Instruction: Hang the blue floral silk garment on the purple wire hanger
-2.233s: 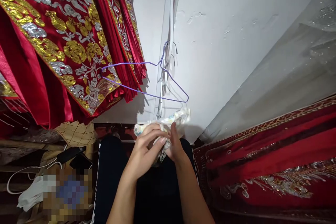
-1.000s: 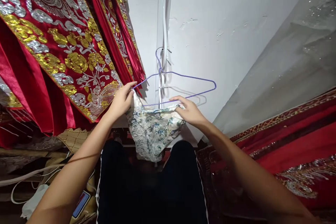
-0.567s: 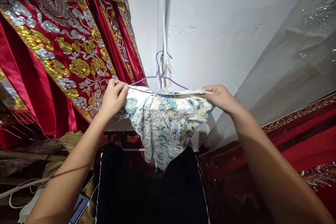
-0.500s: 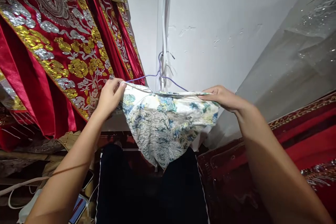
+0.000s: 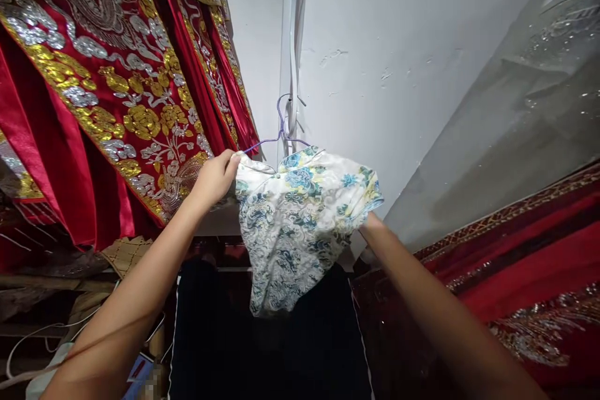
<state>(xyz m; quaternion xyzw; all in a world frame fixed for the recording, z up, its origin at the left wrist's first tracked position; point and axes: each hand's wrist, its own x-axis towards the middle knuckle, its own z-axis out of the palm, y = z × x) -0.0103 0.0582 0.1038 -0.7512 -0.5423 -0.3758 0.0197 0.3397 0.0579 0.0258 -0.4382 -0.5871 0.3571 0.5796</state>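
Hands worked a small floral garment (image 5: 300, 225) onto the purple wire hanger (image 5: 281, 134) by the wall: left hand (image 5: 216, 176) pinched its shoulder; right hand (image 5: 370, 224) sat hidden behind the cloth, grip unclear. Seating the far shoulder looked next.

A costume storeroom: embroidered red robes (image 5: 107, 87) hang along the white wall (image 5: 375, 44).

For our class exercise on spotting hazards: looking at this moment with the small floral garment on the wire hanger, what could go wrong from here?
1. The purple hanger hangs by one thin hook; tugging the floral garment might unhook it.
2. The left hand pinches only one shoulder; the right hand is hidden behind the cloth, so the garment could slide off.
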